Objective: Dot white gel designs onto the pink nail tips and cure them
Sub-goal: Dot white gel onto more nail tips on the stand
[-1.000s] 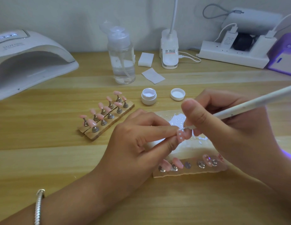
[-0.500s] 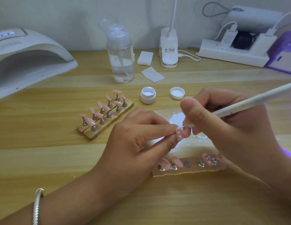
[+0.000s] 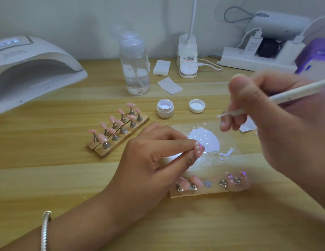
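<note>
While left hand [image 3: 149, 160] pinches a dotted nail tip [image 3: 198, 150], right hand [image 3: 267, 124] grips the pen [image 3: 294, 93] aloft.

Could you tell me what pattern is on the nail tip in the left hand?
The nail tip is pink with white dots; head view.

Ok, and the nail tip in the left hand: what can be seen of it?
The pink nail tip is small, glossy, plastic-looking, with a few white dots down its face. The left hand pinches one end between thumb and forefinger, face toward the camera. It shows just in front of the white gel patch. The dotting tool in the right hand is apart from it. Its underside is hidden.
</note>
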A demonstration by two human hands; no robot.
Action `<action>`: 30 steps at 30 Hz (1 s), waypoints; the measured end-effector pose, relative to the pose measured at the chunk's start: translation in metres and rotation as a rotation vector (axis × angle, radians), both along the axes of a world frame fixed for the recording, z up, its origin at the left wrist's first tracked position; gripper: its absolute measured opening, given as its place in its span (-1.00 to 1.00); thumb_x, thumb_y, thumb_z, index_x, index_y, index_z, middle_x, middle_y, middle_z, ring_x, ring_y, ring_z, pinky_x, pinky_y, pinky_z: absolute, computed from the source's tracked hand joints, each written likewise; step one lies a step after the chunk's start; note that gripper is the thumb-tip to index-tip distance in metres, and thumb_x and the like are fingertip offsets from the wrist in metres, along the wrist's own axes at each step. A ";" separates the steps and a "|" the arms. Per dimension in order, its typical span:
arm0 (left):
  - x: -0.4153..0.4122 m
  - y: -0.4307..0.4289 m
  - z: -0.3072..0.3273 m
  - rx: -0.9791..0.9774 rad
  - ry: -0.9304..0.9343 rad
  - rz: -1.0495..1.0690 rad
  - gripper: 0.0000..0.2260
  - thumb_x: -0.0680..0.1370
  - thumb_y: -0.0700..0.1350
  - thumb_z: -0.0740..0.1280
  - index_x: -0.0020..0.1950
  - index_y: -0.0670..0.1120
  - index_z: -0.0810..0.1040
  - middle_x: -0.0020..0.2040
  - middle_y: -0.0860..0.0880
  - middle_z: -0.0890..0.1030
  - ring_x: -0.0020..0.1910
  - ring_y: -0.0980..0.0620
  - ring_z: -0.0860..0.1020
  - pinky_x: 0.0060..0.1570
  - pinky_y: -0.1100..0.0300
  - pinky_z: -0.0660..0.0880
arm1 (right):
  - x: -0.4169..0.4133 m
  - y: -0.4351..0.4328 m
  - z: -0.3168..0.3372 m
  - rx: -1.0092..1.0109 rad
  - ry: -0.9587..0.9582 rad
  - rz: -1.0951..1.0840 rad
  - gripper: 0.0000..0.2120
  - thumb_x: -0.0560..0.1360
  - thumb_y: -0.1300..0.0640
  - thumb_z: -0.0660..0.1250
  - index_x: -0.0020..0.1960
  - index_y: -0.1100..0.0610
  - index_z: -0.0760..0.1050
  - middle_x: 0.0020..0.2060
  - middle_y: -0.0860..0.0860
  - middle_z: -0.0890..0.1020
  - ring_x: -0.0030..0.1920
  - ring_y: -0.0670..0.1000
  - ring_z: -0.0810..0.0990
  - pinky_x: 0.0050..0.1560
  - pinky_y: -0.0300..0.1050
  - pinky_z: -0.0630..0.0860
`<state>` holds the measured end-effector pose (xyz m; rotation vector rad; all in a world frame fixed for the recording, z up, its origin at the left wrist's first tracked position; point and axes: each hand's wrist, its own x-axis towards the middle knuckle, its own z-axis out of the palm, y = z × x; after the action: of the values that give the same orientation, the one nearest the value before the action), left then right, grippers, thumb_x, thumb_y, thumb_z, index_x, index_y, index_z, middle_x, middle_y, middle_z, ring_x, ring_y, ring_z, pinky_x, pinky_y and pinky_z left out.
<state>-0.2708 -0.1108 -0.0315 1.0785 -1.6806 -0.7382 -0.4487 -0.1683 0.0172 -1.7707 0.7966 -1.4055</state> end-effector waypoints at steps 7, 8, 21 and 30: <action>0.000 0.001 0.001 0.028 0.069 -0.015 -0.88 0.51 -0.08 0.42 -0.04 -0.03 0.75 -0.15 0.05 0.66 -0.02 0.04 0.52 -0.43 0.39 0.55 | -0.037 -0.023 0.030 -0.095 0.125 -0.252 -0.64 0.57 -0.26 0.22 -0.06 -0.02 0.62 -0.34 -0.10 0.70 -0.31 -0.10 0.70 -0.27 -0.39 0.49; 0.000 0.002 0.000 0.050 0.102 -0.024 -0.88 0.50 -0.09 0.42 -0.05 -0.03 0.76 -0.15 0.04 0.65 -0.02 0.04 0.52 -0.46 0.34 0.56 | -0.047 -0.026 0.026 -0.098 0.211 -0.313 -0.60 0.59 -0.26 0.20 -0.08 -0.01 0.64 -0.37 -0.12 0.69 -0.37 -0.15 0.67 -0.33 -0.45 0.43; 0.000 0.003 0.006 -0.085 -0.170 0.163 -0.87 0.52 0.01 0.38 -0.08 0.10 0.73 -0.12 0.23 0.67 -0.02 0.07 0.59 -0.03 0.31 0.44 | -0.116 -0.016 -0.038 0.085 0.757 -0.306 -0.86 0.43 0.10 0.47 -0.12 -0.09 0.54 -0.27 -0.12 0.64 -0.22 -0.07 0.61 -0.11 -0.13 0.54; -0.012 0.023 0.029 -0.149 -0.107 0.172 -0.90 0.52 -0.06 0.43 -0.03 0.10 0.72 -0.08 0.26 0.69 -0.03 0.21 0.61 -0.13 0.50 0.40 | -0.095 0.004 -0.006 -0.131 0.542 -0.328 -0.85 0.44 -0.01 0.51 -0.17 -0.07 0.54 -0.28 -0.20 0.63 -0.33 -0.19 0.56 -0.28 -0.50 0.39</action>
<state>-0.2832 -0.0882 -0.0022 1.1564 -1.6796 -0.4447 -0.5441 -0.1645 0.0111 -2.2406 1.3547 -1.2008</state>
